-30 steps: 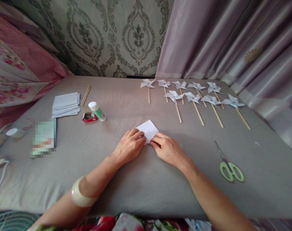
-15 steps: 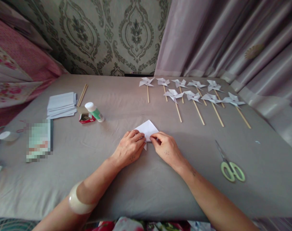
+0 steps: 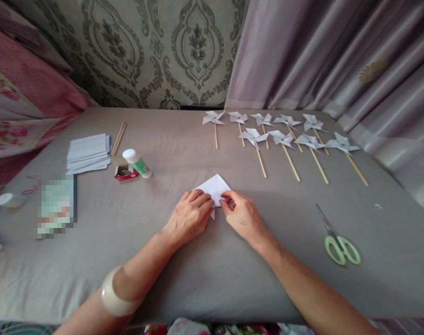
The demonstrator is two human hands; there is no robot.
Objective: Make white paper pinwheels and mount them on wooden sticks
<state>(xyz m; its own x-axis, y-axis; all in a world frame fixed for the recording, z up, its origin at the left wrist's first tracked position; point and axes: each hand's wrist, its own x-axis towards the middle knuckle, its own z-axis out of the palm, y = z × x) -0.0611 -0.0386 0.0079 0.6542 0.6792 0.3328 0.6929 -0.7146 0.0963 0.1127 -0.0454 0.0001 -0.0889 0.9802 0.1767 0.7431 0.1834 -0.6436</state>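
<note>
A folded white sheet of paper (image 3: 216, 187) lies on the table in front of me, one corner pointing away and a small tip showing below. My left hand (image 3: 191, 211) presses on its left part with curled fingers, hiding that side. With thumb and forefinger pinched, my right hand (image 3: 242, 214) grips the paper's right edge. Several white paper pinwheels (image 3: 281, 138) on wooden sticks lie in two rows at the back right. Green-handled scissors (image 3: 341, 249) rest to the right of my right hand.
Left of the paper stand a glue stick (image 3: 137, 163) and a small red box (image 3: 125, 172) of small metal pieces. Farther left are a stack of white paper (image 3: 88, 153), wooden sticks (image 3: 118, 138), a blurred-out flat item (image 3: 56, 204) and a white round object (image 3: 9, 200). Curtains hang at right.
Both hands stay on the paper in nearly the same place. My right fingertips have moved up slightly along its right edge. The view has shifted slightly.
</note>
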